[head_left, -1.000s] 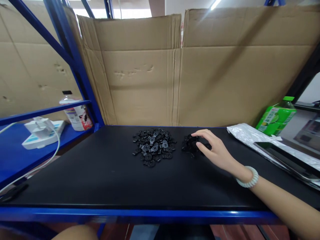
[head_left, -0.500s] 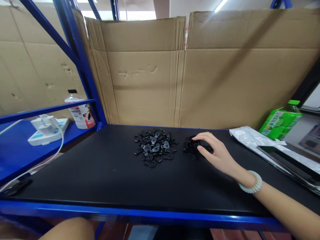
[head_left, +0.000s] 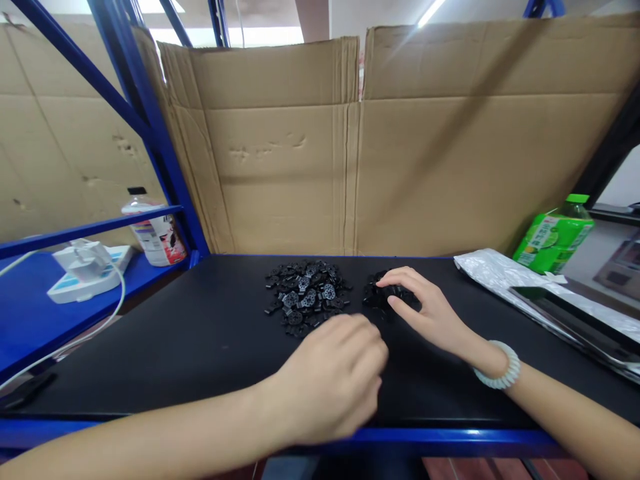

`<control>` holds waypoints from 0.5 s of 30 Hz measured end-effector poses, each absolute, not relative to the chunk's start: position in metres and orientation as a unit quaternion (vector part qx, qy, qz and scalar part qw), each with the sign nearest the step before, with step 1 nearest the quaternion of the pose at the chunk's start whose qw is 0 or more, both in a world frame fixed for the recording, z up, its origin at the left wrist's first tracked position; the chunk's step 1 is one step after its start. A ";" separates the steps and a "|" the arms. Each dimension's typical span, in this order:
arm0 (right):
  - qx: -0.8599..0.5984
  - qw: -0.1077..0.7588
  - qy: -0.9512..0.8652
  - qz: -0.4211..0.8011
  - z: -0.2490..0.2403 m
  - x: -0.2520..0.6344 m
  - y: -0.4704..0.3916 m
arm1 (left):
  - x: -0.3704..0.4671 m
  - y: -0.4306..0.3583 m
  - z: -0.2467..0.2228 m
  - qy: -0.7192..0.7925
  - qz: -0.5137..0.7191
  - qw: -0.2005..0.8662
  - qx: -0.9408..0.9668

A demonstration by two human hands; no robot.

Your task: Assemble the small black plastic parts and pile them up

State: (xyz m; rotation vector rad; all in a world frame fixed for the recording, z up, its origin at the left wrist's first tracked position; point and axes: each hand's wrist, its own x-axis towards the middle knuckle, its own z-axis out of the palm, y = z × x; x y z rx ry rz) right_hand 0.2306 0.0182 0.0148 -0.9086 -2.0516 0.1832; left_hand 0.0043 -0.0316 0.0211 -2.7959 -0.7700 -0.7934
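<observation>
Over the middle of the table, near its front edge, is my left hand (head_left: 336, 380), back upward with the fingers curled under. Whatever those fingers hold, if anything, is hidden. My right hand (head_left: 427, 307), with a pale coiled band (head_left: 501, 365) round its wrist, hovers at the smaller pile of black plastic parts (head_left: 373, 293). Its thumb and forefinger are apart, and it partly covers that pile; I cannot tell whether it touches the parts. A larger pile of small black plastic parts with round, perforated discs (head_left: 307, 293) lies to the left, beyond my left hand.
The black tabletop (head_left: 165, 353) has a blue front rail (head_left: 450, 437). At the right lie silvery wrapping (head_left: 493, 267), a dark phone-like device (head_left: 575, 323) and a green-labelled bottle (head_left: 555, 237). Cardboard (head_left: 280, 180) stands behind. A power strip (head_left: 90, 273) and another bottle (head_left: 157, 233) are left.
My left hand has come up from below the table's front edge to over the tabletop. The right hand stays at the smaller pile. The whole view has shifted slightly.
</observation>
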 end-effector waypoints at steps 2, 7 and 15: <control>-0.356 0.435 -0.823 0.082 0.014 0.230 0.017 | 0.005 -0.026 0.015 -0.334 -0.178 0.062 -0.924; -0.358 0.443 -0.812 0.127 0.013 0.226 0.015 | 0.010 -0.019 0.002 -0.350 -0.090 0.031 -0.932; -0.377 0.429 -0.754 0.325 0.013 0.212 0.003 | 0.012 0.002 0.007 -0.341 -0.132 -0.088 -0.926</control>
